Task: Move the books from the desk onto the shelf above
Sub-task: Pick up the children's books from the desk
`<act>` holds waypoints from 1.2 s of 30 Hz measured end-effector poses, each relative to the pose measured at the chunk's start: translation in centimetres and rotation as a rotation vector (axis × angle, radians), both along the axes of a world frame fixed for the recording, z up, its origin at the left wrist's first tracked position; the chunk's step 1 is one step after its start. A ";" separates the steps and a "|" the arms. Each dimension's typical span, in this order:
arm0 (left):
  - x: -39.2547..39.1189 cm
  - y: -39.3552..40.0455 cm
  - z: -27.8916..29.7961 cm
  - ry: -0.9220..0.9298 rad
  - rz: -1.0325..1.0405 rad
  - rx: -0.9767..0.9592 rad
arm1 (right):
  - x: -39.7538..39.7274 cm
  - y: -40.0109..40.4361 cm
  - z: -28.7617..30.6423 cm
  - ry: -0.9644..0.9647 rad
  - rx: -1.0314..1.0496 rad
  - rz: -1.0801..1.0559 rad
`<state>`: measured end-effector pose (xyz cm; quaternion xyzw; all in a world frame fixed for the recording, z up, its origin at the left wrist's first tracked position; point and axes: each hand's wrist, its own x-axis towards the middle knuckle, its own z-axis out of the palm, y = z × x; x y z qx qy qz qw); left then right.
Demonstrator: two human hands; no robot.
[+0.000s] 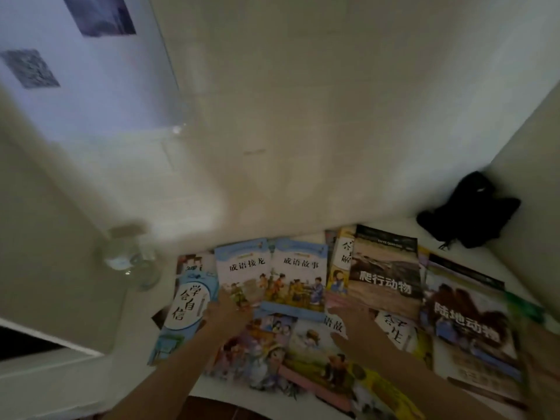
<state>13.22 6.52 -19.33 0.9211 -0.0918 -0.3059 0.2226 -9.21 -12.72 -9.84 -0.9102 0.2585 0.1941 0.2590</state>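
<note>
The picture is dim and a little blurred. Many books lie flat on the white desk, overlapping each other, from the middle of the desk to its right edge.

In the back row, near the wall, two light blue books lie side by side: the left blue book and the right blue book, their edges touching. Left of them, a book with a white oval on its cover lies tilted toward the front left. Right of the blue pair is a brown reptile book, which partly covers a yellow book. Further right, near the right edge of the desk, lies a large book with brown animals. In the front row, a colourful cartoon book lies partly under the blue pair.

The left hand rests on the lower part of the left blue book, fingers stretched forward and lying flat; it does not grip anything. The right hand lies over the books just right of the right blue book's lower corner, fingers also quite straight and spread, holding nothing that I can see.

At the back left of the desk stands a clear glass jar. In the back right corner lies a black object; I cannot tell what it is.
</note>
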 end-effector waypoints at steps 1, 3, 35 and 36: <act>-0.8 -0.4 3.0 0.025 0.092 -0.038 | 0.5 0.1 -0.5 -0.005 0.013 -0.006; -1.4 -1.3 5.9 0.018 0.179 -0.006 | 1.2 0.4 -1.3 -0.007 0.035 -0.029; -20.2 -14.6 6.3 0.488 -0.405 -0.135 | -26.1 -0.8 -6.4 -0.024 -0.346 -0.905; -19.4 -13.9 6.6 0.509 -0.406 -0.143 | -26.4 -0.8 -6.4 -0.063 -0.347 -0.940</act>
